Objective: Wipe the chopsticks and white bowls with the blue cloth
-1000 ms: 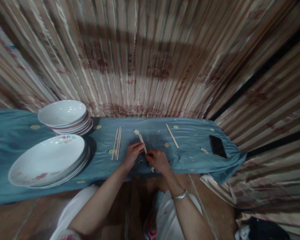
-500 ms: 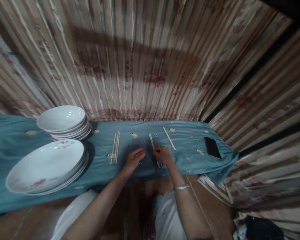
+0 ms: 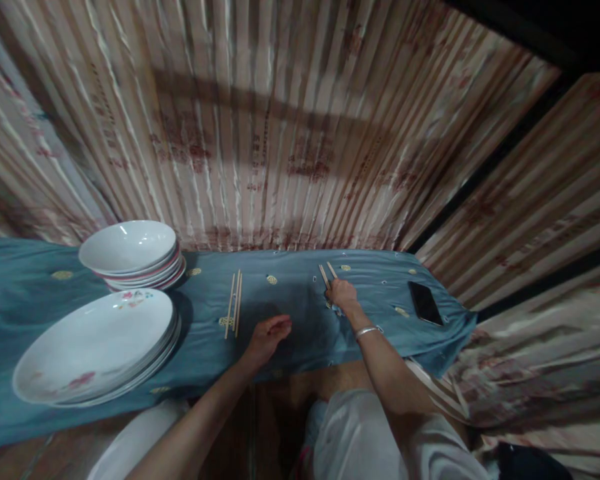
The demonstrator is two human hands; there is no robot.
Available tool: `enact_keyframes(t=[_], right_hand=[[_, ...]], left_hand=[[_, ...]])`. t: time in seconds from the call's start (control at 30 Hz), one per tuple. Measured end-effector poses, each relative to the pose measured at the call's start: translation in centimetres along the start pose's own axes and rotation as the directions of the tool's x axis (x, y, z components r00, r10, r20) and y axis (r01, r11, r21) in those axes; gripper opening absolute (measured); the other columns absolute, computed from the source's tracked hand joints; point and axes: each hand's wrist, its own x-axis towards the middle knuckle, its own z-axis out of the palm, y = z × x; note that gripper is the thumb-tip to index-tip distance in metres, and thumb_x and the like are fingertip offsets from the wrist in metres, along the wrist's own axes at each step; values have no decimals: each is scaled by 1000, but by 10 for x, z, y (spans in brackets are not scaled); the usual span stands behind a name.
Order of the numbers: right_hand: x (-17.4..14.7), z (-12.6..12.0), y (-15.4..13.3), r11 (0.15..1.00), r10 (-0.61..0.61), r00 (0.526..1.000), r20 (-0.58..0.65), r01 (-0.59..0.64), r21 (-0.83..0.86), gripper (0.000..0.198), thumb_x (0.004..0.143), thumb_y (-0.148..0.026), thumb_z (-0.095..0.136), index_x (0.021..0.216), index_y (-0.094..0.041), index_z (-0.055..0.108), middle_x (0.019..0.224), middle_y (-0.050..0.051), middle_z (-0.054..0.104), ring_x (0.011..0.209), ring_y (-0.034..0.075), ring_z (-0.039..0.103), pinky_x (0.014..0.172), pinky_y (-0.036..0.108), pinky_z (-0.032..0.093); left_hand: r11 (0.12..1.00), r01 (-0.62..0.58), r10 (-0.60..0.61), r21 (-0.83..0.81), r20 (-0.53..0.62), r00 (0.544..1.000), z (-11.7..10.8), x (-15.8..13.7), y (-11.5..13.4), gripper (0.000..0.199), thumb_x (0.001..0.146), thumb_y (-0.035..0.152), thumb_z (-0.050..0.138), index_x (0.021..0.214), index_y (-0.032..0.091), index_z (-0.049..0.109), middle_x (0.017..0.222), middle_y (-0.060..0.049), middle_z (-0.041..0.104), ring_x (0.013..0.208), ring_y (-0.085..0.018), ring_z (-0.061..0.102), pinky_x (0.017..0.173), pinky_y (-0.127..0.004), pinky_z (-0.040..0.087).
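Legs: white fabric clothing (image 3: 355,427) is covering the person's legs, below and right of the plates.
Plates: a stack of glossy white oval plates (image 3: 100,353) with red floral marks is resting on the teal patterned tablecloth (image 3: 290,293).
Left hand: the bare left hand (image 3: 270,335) is hanging over the cloth right of the plates, its fingers loosely parted and seemingly holding nothing.
Left chopsticks: slim, pale wooden chopsticks (image 3: 238,303) are lying between the plates and the left hand, pointing from near to far.
Right hand: the right hand (image 3: 341,293), wearing a silver-coloured metal bracelet (image 3: 367,331), is resting farther right of the plates, its grip narrowing onto a second set of pale wooden chopsticks (image 3: 323,277); how many it is pinching is hard to tell.
Long axis: those sticks are extending beyond the fingertips, away from the body and slanting towards the plates' side; the right hand is covering their near ends, the left staying well apart.
Phone: a black rectangular phone (image 3: 425,303) is lying far right of the plates.
Bowls: stacked round white bowls (image 3: 130,248) are standing just behind the plates.
Curtain: a pleated beige curtain (image 3: 280,133) is hanging beyond everything.
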Motion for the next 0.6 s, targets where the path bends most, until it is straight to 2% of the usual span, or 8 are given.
enact_keyframes(t=[0.23, 0.6], right_hand=[[12, -2, -1, 1000, -9, 1000, 6, 9, -29, 30, 87, -17, 47, 110, -13, 65, 110, 19, 66, 106, 23, 63, 88, 31, 46], [14, -6, 0, 997, -3, 1000, -17, 2, -71, 32, 92, -15, 38, 110, -11, 64, 112, 19, 66, 106, 24, 63, 88, 34, 47]], left_hand=[[999, -29, 28, -30, -27, 999, -11, -1, 7, 43, 41, 34, 84, 79, 17, 73, 82, -8, 75, 81, -23, 68, 80, -36, 50], [998, -65, 65, 11, -20, 998, -20, -2, 9, 39, 47, 32, 81, 82, 17, 74, 86, -10, 75, 84, -24, 68, 83, -38, 50]])
